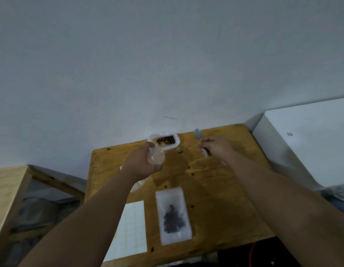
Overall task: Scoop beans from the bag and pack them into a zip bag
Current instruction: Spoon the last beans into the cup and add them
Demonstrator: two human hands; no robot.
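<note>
A clear bag of brown beans [166, 140] lies open at the far edge of the wooden table [221, 189], against the wall. My left hand [141, 163] grips an empty clear zip bag [156, 155] with its mouth held open, just in front of the bean bag. My right hand [217, 147] pinches the handle of a pale plastic spoon [197, 133], bowl raised, to the right of the bean bag. A filled zip bag [174, 214] with dark beans lies flat near the table's front.
A white sheet of labels [131, 228] lies at the front left of the table. Loose beans [192, 174] are scattered on the wood. A white box [306, 143] stands to the right, a wooden shelf frame [11, 189] to the left.
</note>
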